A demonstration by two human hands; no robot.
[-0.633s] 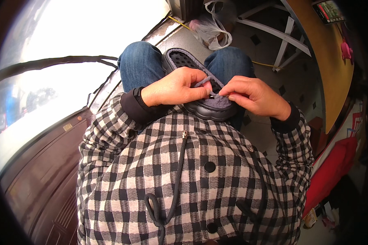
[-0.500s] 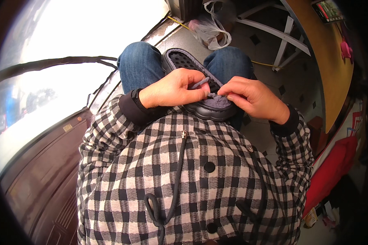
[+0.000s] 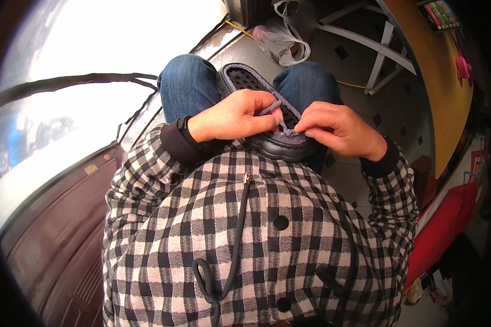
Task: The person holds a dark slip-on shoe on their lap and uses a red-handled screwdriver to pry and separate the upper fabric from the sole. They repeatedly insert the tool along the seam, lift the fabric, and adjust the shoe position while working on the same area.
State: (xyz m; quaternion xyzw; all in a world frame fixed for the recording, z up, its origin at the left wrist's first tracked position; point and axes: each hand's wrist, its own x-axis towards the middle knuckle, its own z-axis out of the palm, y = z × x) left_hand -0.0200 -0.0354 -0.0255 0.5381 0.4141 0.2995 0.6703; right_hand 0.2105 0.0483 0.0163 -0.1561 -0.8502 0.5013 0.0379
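Note:
A black slipper sole [image 3: 278, 152] with a hole-dotted footbed lies slantwise across my lap, its near end against my jacket. Grey knitted or crocheted yarn edging [image 3: 289, 138] runs along its rim and is thicker at the near end. My left hand [image 3: 239, 115] is closed in a pinch over the sole's middle, with a thick grey yarn strand [image 3: 271, 108] passing between thumb and forefinger. At the near right rim, my right hand [image 3: 341, 131] pinches the yarn by the edging. Whether a thin tool is also in those fingertips cannot be made out.
Beyond my knees a clear plastic bag [image 3: 283, 43] stands on the tiled floor, near a white crossed-leg frame [image 3: 382, 54]. At right is a yellow-brown tabletop [image 3: 420, 71] with a phone [image 3: 439, 15]. Red cloth [image 3: 444, 229] hangs below it. A brown panel [image 3: 60, 234] and bright glass border my left.
Between my hands the grey yarn now shows as a short raised strand above the edging. My fingers have shifted only slightly, and the slipper sole stays in place.

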